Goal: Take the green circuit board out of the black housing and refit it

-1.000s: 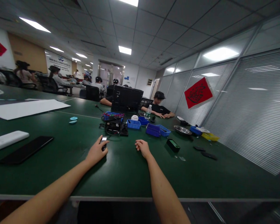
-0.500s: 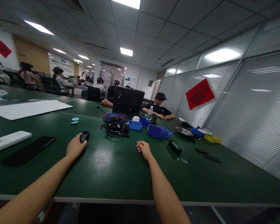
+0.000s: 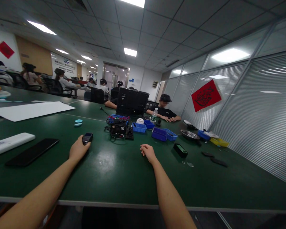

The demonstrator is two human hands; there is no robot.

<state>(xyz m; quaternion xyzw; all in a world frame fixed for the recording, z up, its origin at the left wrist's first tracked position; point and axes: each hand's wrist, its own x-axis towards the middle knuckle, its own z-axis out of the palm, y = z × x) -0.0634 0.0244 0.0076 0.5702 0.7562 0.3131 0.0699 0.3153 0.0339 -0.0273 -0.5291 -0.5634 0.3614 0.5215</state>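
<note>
The left hand is clamped on a small dark handset, fingers along its far left side and thumb along its near right edge. The handset projects from the far side of the grip, its long axis pointing mainly away from the person with a slight lean to the right; its near end is hidden by the palm. Whether its underside meets the green table cannot be told.

The right hand, well apart to the right of the grip, lies with fingers loosely bent, thumb and fingertips a little apart, and no object visible in it. The left hand, in contact, is therefore the nearer of the two to the handset.

Left of the grip lie a long black slab and, beyond it, a white box. Farther from the person than the grip is a light-blue clamshell. Beyond the grip to the right stand a black box with cables, a blue tray and a monitor. Outermost on the right, past the right hand, is a metal pan.
</note>
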